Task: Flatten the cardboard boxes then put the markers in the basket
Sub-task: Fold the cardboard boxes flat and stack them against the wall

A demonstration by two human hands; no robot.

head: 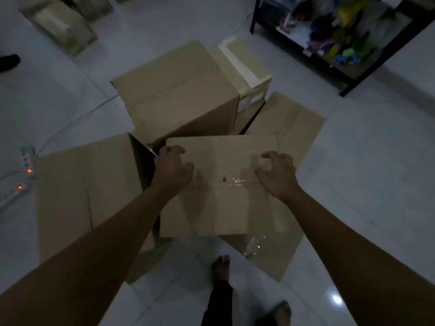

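A taped brown cardboard box (221, 208) stands in front of me, its top seam covered with clear tape (237, 182). My left hand (173, 168) rests on the box's far left top edge, fingers curled over it. My right hand (277, 172) hovers over the tape at the right, fingers clawed and apart, touching the top. A taller closed box (179, 95) stands behind. Flattened cardboard (292, 128) lies on the floor to the right and underneath, and another box (82, 189) sits at the left. No markers or basket can be made out.
A dark shelf (343, 38) full of colourful items stands at the back right. More boxes (63, 24) sit at the back left. A power strip (23, 175) with lit red switches lies on the white tile floor at left. My bare feet (221, 267) are below.
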